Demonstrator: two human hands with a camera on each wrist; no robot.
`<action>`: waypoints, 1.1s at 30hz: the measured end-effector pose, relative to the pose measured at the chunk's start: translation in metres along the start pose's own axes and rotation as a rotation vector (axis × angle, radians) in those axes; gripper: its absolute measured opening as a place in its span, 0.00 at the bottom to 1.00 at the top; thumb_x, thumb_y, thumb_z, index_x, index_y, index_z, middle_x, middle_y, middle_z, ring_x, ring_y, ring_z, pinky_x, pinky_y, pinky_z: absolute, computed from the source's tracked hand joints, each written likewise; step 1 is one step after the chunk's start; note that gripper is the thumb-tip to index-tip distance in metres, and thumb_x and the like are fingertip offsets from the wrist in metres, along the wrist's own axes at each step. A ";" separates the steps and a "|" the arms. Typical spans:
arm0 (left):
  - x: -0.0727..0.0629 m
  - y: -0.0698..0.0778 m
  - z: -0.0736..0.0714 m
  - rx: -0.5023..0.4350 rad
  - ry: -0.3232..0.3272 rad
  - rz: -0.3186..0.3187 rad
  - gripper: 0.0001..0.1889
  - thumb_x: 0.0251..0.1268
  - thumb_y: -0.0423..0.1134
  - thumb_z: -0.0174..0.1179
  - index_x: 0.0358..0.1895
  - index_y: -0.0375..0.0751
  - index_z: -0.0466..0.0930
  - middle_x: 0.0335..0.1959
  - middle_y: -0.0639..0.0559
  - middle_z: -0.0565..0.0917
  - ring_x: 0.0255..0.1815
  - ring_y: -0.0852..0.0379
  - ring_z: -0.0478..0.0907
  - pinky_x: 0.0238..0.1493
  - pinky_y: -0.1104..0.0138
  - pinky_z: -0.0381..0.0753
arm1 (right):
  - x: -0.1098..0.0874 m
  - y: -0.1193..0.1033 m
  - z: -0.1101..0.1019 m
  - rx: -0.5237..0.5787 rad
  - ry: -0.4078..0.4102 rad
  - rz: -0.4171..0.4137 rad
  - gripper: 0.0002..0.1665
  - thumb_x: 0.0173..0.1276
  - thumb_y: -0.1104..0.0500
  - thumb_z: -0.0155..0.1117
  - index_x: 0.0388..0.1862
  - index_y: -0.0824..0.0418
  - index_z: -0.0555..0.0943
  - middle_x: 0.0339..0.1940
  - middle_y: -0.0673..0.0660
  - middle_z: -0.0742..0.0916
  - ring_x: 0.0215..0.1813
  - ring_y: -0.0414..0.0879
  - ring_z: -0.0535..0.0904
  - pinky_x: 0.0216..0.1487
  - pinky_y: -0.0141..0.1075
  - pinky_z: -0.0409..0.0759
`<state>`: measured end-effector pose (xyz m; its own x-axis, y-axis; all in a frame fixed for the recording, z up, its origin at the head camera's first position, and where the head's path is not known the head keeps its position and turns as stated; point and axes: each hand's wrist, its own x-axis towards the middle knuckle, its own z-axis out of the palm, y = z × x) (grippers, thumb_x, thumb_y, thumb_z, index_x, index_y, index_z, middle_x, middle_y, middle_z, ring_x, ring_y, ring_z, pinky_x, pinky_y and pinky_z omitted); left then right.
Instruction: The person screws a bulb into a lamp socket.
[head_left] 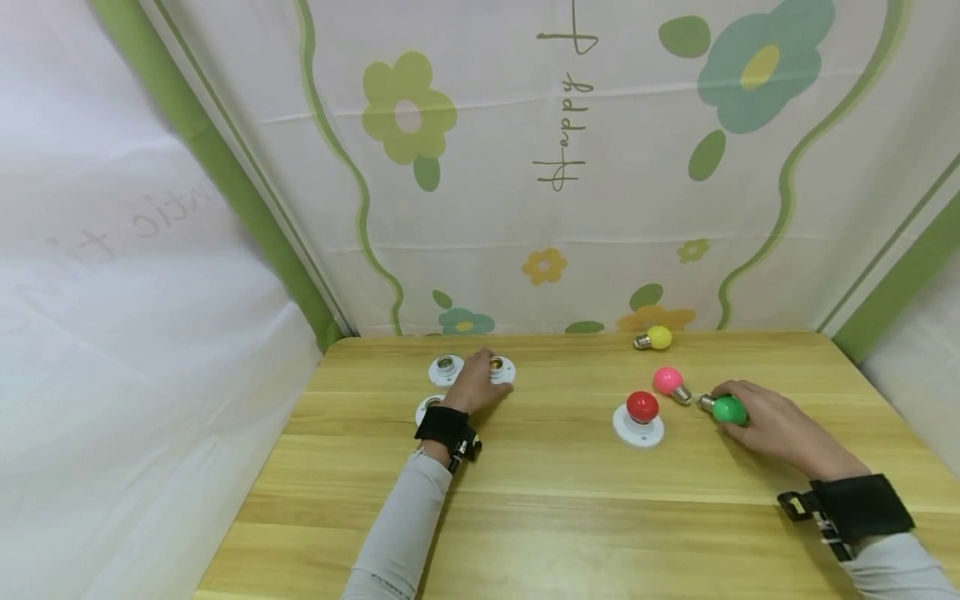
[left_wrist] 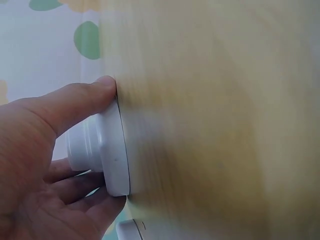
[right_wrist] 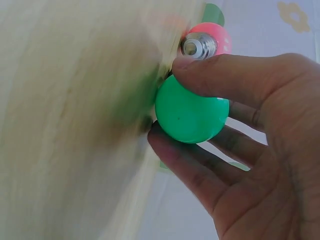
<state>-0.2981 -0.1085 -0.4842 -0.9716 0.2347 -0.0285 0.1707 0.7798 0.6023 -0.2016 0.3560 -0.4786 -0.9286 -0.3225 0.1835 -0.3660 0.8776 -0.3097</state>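
My left hand holds a round white lamp socket by its base near the table's back edge. In the left wrist view, the thumb sits on one side of this socket and fingers curl at the other. At the right, a green light bulb is between the thumb and fingers of my right hand, its metal screw base pointing left. The right wrist view shows the green bulb low over the wood, thumb above and fingers below.
A red bulb stands upright in a white socket. Nearby lie a pink bulb and a yellow bulb. Two more white sockets are beside my left hand, one partly hidden by the wrist. A printed curtain borders the table's back.
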 end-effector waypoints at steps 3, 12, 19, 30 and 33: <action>0.000 0.001 0.000 0.000 0.004 -0.004 0.37 0.70 0.43 0.72 0.75 0.31 0.66 0.71 0.33 0.75 0.71 0.38 0.75 0.71 0.49 0.78 | 0.000 0.001 0.001 -0.004 0.001 -0.002 0.27 0.60 0.64 0.79 0.56 0.69 0.80 0.53 0.73 0.86 0.54 0.71 0.85 0.52 0.66 0.84; -0.002 0.004 0.001 0.016 0.017 -0.015 0.37 0.70 0.44 0.71 0.75 0.33 0.67 0.73 0.34 0.73 0.72 0.39 0.74 0.70 0.50 0.79 | 0.001 0.001 -0.002 -0.001 0.014 -0.001 0.26 0.61 0.64 0.78 0.57 0.67 0.80 0.54 0.73 0.86 0.53 0.70 0.85 0.50 0.66 0.85; 0.000 0.003 0.002 0.039 0.013 -0.018 0.37 0.70 0.44 0.71 0.76 0.33 0.66 0.74 0.35 0.72 0.74 0.39 0.72 0.71 0.50 0.79 | 0.006 -0.011 -0.008 0.021 0.030 -0.002 0.27 0.63 0.65 0.77 0.60 0.68 0.80 0.57 0.74 0.85 0.57 0.72 0.84 0.54 0.68 0.83; -0.005 0.005 0.003 0.044 0.041 0.021 0.37 0.70 0.44 0.71 0.76 0.33 0.66 0.74 0.35 0.71 0.74 0.38 0.71 0.71 0.50 0.79 | 0.014 -0.023 -0.011 0.012 0.057 -0.027 0.26 0.65 0.64 0.75 0.61 0.67 0.80 0.57 0.72 0.86 0.55 0.68 0.85 0.52 0.65 0.86; -0.006 0.004 0.003 0.046 0.055 0.035 0.37 0.70 0.44 0.71 0.76 0.33 0.67 0.74 0.35 0.72 0.74 0.38 0.72 0.71 0.50 0.79 | 0.016 -0.025 -0.011 0.018 0.056 -0.026 0.27 0.65 0.64 0.76 0.62 0.66 0.80 0.58 0.72 0.85 0.56 0.68 0.85 0.53 0.65 0.86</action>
<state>-0.2913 -0.1048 -0.4844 -0.9722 0.2314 0.0366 0.2111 0.7976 0.5651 -0.2063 0.3330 -0.4576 -0.9142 -0.3239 0.2434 -0.3911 0.8625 -0.3211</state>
